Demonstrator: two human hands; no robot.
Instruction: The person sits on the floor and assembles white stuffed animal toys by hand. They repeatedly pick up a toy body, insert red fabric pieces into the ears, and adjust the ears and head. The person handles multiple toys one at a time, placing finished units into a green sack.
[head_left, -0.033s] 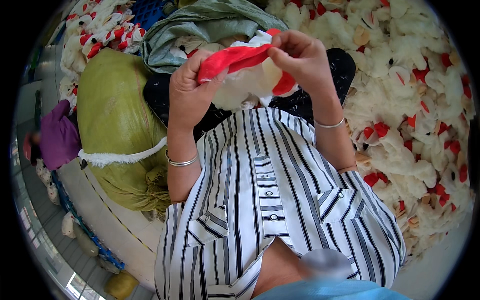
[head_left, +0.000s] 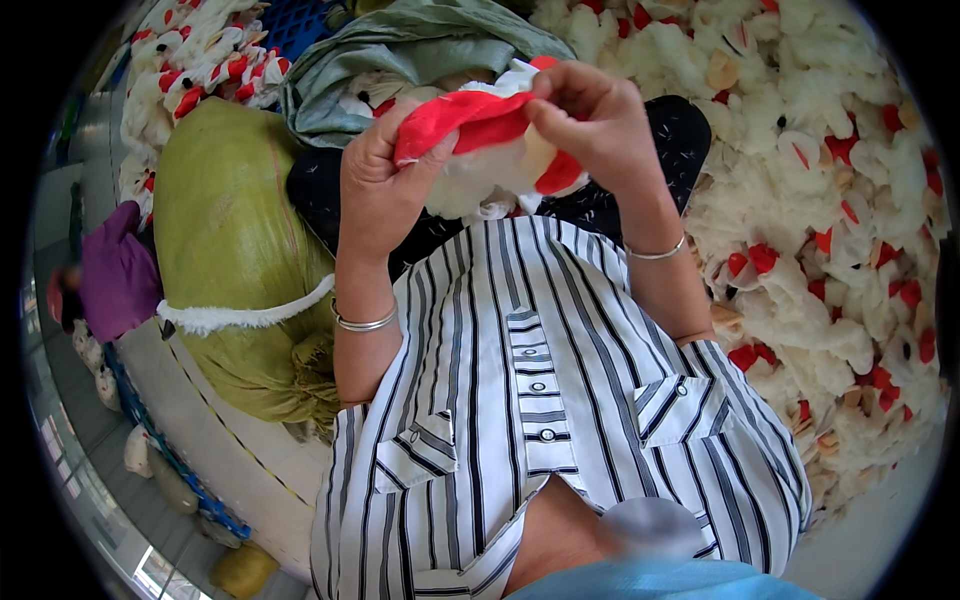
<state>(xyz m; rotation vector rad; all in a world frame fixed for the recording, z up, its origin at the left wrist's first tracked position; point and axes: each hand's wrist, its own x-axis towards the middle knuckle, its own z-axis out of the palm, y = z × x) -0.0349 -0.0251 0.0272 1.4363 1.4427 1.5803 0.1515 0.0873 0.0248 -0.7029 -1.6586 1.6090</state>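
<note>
Above my lap I hold a limp plush toy skin (head_left: 468,117) of red and white fabric, with cream fluffy fur hanging below it. My left hand (head_left: 383,190) is closed on the left end of its red strip, thumb on top. At the strip's right end, my right hand (head_left: 608,128) pinches the fabric between thumb and fingers. The strip is stretched between both hands. Another red patch shows under the right hand. Just beyond my hands, a grey-green sack (head_left: 430,45) lies open with similar pieces inside.
A heap of cream plush pieces (head_left: 800,270) with red parts covers the right side. A full olive-green sack (head_left: 225,200) stands at my left, a strip of white fur (head_left: 245,316) across it. More red and white pieces (head_left: 215,60) lie at the far left, near a blue crate (head_left: 297,25).
My right hand has shifted slightly left, towards the left hand, and the red strip between them is a little shorter and slacker. My left hand has barely moved.
</note>
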